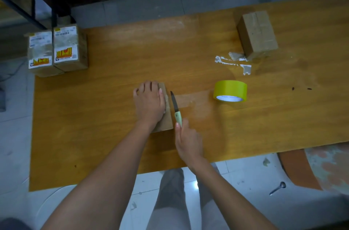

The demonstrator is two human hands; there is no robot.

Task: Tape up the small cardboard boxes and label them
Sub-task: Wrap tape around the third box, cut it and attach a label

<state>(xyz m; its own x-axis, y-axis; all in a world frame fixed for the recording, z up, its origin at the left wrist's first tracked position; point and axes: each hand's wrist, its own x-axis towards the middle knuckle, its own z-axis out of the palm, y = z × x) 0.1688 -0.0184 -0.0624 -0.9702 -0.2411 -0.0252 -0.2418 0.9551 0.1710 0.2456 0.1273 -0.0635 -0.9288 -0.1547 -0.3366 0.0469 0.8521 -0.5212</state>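
Tabletop [94, 116]: orange-brown wooden board, seen from above, with pale floor tiles around it.
Left hand [149, 101]: lies palm down on the small cardboard box, fingers straight and close together, pressing it flat against the board.
Small cardboard box [166, 120]: near the middle of the tabletop, mostly covered by the left hand; only its right edge and near corner show.
Right hand [187, 139]: fingers curled round the pale green handle of a knife, thumb lying along the handle.
Knife [174, 103]: dark blade pointing away from the person, lying just beside the right edge of the box; whether the blade touches the box or the tape cannot be told.
Tape strip [194, 99]: clear band running along the board from the box toward the roll.
Tape roll [230, 91]: yellow-green, standing tilted to the right of the knife, apart from the box.
Labelled boxes [56, 50]: two standing side by side, touching, at the far left corner, each with white and yellow-red stickers on top.
Plain box [256, 35]: taped, without a sticker, at the far right.
Scraps [232, 62]: torn white and brown bits just in front of the plain box.
Spoon [277, 188]: metal, on the floor at the near right.
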